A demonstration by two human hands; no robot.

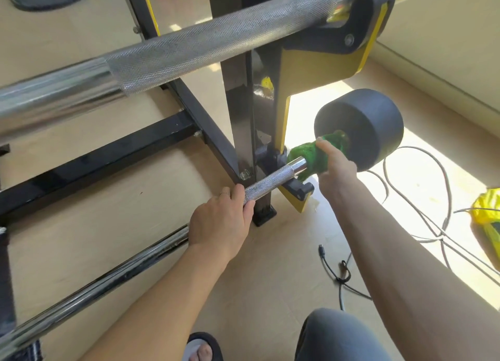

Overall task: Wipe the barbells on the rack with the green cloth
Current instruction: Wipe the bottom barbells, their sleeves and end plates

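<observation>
Gripped the lower barbell (273,180) with left hand (219,225) curled round its knurling, probably steadying it, while right hand (336,168) clutched green cloth (311,155) around the shaft just beside the weight (362,128).

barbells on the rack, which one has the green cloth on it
The lower barbell, the one with the black weight. The right hand holds the green cloth around it; the left hand grips its knurled part. The upper barbell is bare.

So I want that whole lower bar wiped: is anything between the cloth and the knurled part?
Yes: the rack's black cradle holds the lower bar right beside the green cloth, and the left hand grips the knurling.
</observation>
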